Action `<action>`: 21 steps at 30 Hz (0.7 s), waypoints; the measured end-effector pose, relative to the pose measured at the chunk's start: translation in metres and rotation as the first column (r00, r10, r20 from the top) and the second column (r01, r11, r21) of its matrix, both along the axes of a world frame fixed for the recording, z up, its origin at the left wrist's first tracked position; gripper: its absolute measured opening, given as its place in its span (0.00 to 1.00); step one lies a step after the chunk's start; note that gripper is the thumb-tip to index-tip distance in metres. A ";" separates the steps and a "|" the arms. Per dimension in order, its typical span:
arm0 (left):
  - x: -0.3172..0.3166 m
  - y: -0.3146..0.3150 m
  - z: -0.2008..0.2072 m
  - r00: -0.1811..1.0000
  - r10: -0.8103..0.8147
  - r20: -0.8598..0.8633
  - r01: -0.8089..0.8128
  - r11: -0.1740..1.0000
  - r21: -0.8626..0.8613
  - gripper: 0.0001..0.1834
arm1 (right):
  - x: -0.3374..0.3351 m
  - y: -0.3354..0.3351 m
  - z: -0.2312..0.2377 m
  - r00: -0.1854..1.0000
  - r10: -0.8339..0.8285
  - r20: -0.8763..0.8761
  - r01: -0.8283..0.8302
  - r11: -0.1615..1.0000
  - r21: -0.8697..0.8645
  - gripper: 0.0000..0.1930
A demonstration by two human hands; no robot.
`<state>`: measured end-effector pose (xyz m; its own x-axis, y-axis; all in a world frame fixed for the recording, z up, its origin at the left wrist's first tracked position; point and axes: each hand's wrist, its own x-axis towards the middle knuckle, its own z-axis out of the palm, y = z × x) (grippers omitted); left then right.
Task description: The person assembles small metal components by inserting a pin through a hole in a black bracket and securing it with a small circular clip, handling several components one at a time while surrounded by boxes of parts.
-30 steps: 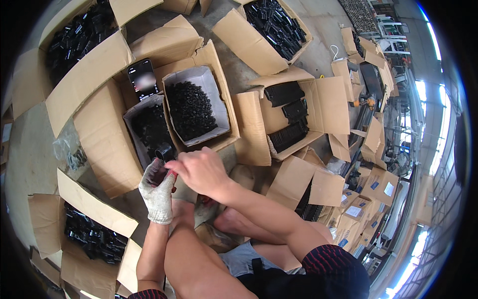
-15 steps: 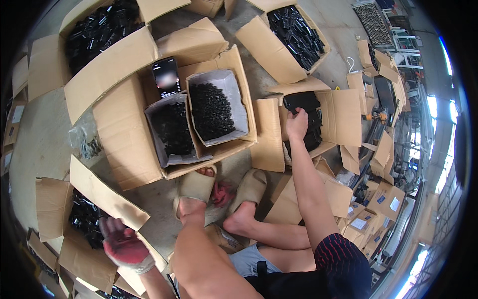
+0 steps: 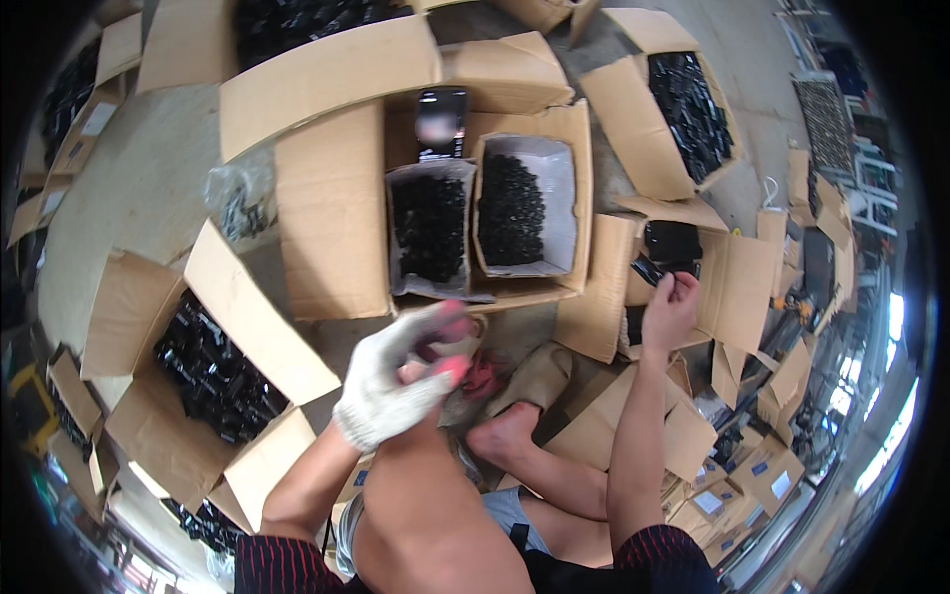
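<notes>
My left hand (image 3: 394, 376), in a white knit glove with red palm and fingertips, is in the air above my knee. Its fingers are apart and curved, with nothing visible between them. Bare, my right hand (image 3: 675, 305) pinches a flat glossy black piece (image 3: 647, 270) over an open carton (image 3: 742, 295) on the right. More black pieces (image 3: 672, 241) lie stacked inside that carton. Ahead of me, a larger carton (image 3: 332, 213) holds two smaller grey-lined boxes, with small black parts (image 3: 427, 228) in one and more small black parts (image 3: 510, 210) in the other.
A lit phone (image 3: 441, 124) leans behind the two smaller boxes. Cartons of glossy black pieces stand at the left (image 3: 218, 371), upper right (image 3: 690, 119) and top (image 3: 307, 30). A clear plastic bag (image 3: 237, 198) lies on the floor. A red glove (image 3: 485, 378) is near my feet.
My left hand has come from the left carton to above my knee, palm turning inward. My right hand has lifted a black piece from the right carton. The view has shifted left.
</notes>
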<state>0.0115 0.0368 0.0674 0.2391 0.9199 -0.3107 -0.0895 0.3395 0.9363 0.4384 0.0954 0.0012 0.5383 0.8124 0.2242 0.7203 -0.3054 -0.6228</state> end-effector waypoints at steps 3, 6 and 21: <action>0.020 0.026 0.008 0.940 -0.231 -0.252 0.269 0.954 0.128 0.37 | -0.049 -0.022 0.044 0.941 0.077 -0.328 -0.116 0.988 -0.100 0.07; 0.052 0.024 -0.016 0.881 -0.146 -0.450 0.340 0.857 0.387 0.42 | -0.117 -0.032 0.075 0.813 0.144 -0.564 -0.384 0.861 -0.334 0.06; 0.027 0.004 -0.041 0.958 -0.059 0.280 0.177 0.891 -0.419 0.32 | -0.176 -0.040 0.039 0.292 0.002 -0.956 -0.654 0.730 -0.198 0.19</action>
<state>0.0388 0.0404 0.0267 0.4620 0.6651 -0.5867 -0.2360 0.7299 0.6415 0.2619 0.0549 0.0406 -0.2177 0.7476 -0.6275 -0.0247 -0.6469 -0.7621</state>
